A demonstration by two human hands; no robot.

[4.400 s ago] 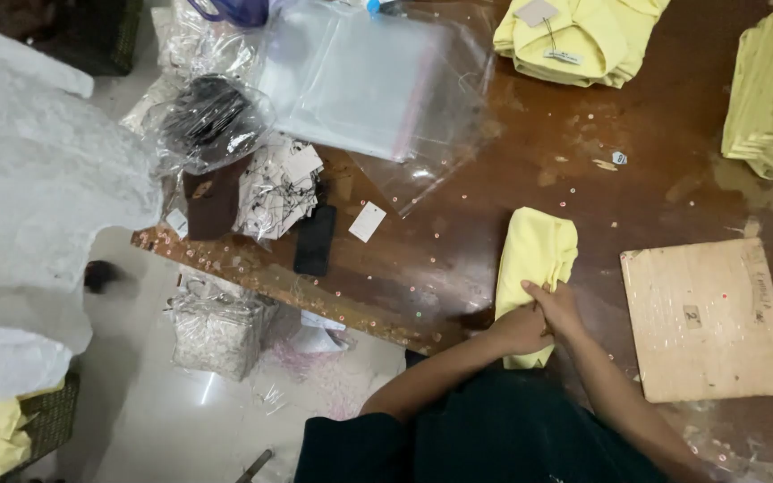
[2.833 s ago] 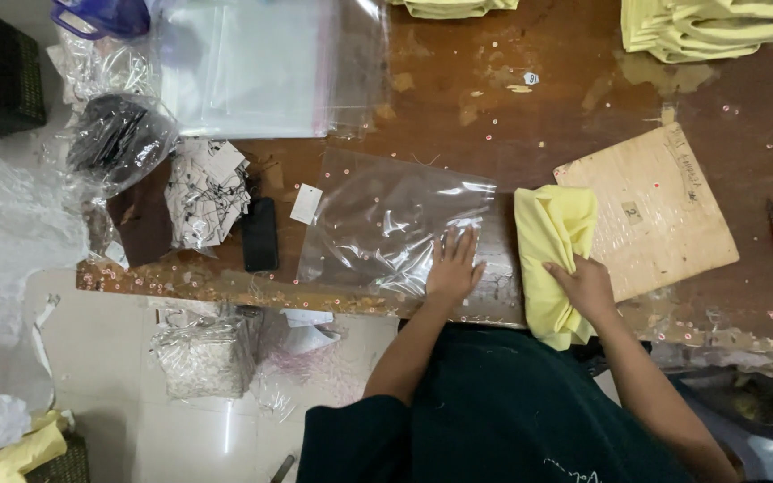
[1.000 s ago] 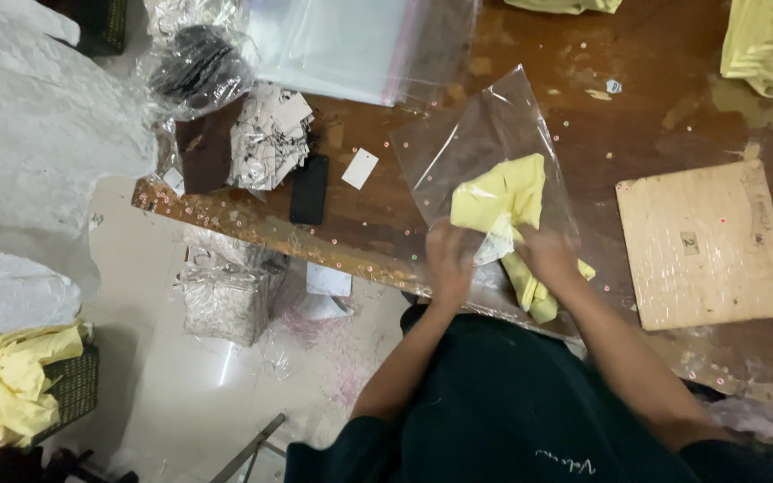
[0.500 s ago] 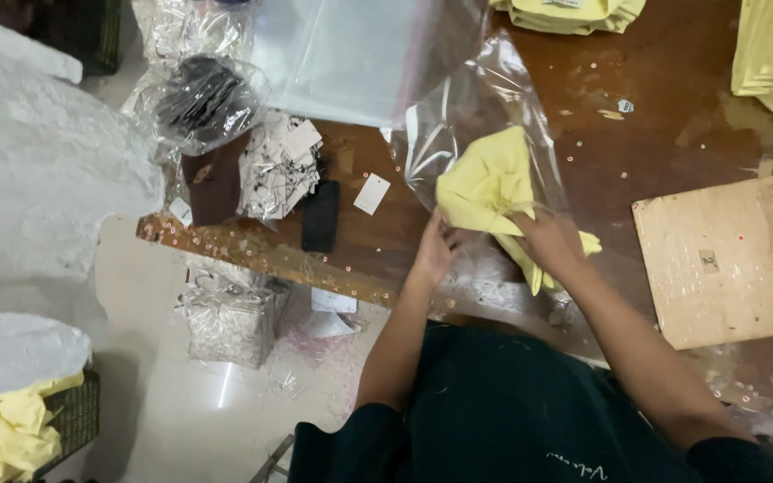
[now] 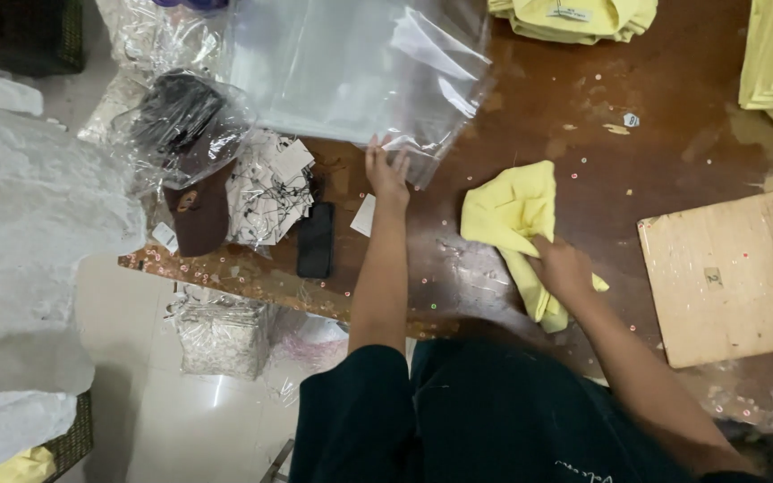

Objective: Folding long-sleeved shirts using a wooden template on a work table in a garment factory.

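Dark brown, glitter-flecked wooden tabletop (image 5: pixel 583 98) now carries the crumpled pale yellow cloth garment (image 5: pixel 512 215) bare, out of the clear bag that wrapped it half a second ago, lying between your arms just left of the square brown cardboard sheet (image 5: pixel 728 277). Your right hand (image 5: pixel 564 266) is closed on the garment's lower fold, while your left hand (image 5: pixel 387 173) has reached forward, fingers spread flat on the edge of the stack of clear plastic bags (image 5: pixel 351 63), right of the black phone (image 5: pixel 315 240).
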